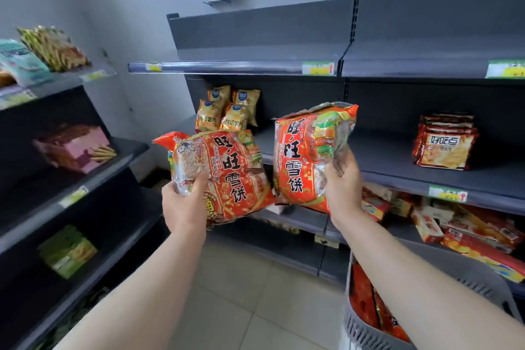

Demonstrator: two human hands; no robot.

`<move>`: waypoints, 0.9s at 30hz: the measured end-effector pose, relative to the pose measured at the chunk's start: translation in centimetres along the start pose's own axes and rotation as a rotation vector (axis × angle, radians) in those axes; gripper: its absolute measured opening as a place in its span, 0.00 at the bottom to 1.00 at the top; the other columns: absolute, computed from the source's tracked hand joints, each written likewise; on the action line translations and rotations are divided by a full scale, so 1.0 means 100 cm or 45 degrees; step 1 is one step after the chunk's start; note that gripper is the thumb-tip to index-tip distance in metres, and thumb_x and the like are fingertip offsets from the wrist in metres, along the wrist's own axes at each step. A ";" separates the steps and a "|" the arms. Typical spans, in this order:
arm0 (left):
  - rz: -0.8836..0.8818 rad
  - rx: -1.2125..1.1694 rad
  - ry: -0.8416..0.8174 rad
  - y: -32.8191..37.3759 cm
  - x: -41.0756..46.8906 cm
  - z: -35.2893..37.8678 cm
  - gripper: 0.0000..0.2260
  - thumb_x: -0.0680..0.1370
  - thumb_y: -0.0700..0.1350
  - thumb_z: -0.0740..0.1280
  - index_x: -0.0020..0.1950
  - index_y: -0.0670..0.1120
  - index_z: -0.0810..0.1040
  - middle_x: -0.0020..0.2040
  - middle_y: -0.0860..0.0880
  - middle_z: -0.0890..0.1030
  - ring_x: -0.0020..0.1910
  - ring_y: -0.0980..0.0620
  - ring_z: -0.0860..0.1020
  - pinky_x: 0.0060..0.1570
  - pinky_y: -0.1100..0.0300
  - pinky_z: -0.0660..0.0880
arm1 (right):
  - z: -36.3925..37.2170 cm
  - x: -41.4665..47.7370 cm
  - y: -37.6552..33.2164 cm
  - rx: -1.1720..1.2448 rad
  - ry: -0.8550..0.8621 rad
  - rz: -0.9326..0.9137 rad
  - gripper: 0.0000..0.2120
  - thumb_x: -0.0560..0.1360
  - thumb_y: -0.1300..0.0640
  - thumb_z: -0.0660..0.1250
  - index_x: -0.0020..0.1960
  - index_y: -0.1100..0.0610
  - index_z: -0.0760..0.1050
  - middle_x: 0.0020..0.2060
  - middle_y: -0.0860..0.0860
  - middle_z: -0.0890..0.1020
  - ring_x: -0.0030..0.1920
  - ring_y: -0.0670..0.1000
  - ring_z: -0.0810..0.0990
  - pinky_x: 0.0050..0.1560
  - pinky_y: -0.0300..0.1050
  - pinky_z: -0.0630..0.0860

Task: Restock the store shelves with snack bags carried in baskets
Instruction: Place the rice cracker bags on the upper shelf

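Note:
My left hand grips the lower left corner of a large red snack bag, which tilts to the right. A second red snack bag of the same kind stands more upright, held by my right hand at its lower right edge. Both bags hang in the air in front of the middle shelf of the dark grey rack. A grey basket sits at the lower right under my right forearm, with more red bags inside.
Small yellow chip bags stand at the middle shelf's left end, and red cracker packs at its right. The lower shelf holds red boxes. The top shelf carries only price tags. A left rack holds assorted snacks.

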State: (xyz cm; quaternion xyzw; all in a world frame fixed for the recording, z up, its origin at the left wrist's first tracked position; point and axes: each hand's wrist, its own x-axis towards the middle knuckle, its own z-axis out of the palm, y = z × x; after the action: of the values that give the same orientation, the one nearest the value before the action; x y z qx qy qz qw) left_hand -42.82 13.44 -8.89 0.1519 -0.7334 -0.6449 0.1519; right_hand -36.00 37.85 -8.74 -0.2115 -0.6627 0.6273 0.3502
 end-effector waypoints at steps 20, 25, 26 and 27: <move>0.197 -0.466 0.244 0.126 0.211 0.018 0.34 0.65 0.67 0.75 0.63 0.50 0.73 0.51 0.53 0.81 0.52 0.50 0.81 0.50 0.50 0.79 | 0.209 0.162 -0.104 0.493 -0.077 -0.270 0.19 0.82 0.57 0.61 0.71 0.49 0.68 0.64 0.47 0.78 0.65 0.47 0.76 0.64 0.52 0.75; 0.239 -0.509 0.251 0.152 0.262 0.038 0.32 0.66 0.66 0.76 0.62 0.50 0.73 0.52 0.52 0.81 0.51 0.50 0.81 0.52 0.48 0.80 | 0.248 0.207 -0.122 0.541 -0.058 -0.300 0.19 0.81 0.60 0.60 0.70 0.49 0.69 0.63 0.47 0.79 0.63 0.46 0.77 0.63 0.51 0.76; 0.246 -0.520 0.247 0.156 0.274 0.043 0.31 0.67 0.65 0.76 0.62 0.50 0.73 0.51 0.51 0.81 0.50 0.50 0.81 0.50 0.49 0.80 | 0.256 0.214 -0.124 0.545 -0.062 -0.311 0.19 0.81 0.60 0.61 0.71 0.49 0.69 0.63 0.47 0.78 0.63 0.47 0.77 0.64 0.52 0.75; 0.257 -0.526 0.245 0.160 0.285 0.048 0.31 0.67 0.65 0.76 0.62 0.50 0.74 0.50 0.52 0.81 0.49 0.51 0.81 0.47 0.51 0.80 | 0.266 0.222 -0.126 0.544 -0.062 -0.318 0.19 0.81 0.59 0.61 0.71 0.48 0.69 0.64 0.47 0.78 0.64 0.47 0.77 0.64 0.54 0.75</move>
State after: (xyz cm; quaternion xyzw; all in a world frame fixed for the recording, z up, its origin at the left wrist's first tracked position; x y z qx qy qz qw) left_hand -71.18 7.81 7.17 0.1042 -0.5795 -0.7454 0.3126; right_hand -68.13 34.11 8.85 -0.0338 -0.5443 0.7098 0.4458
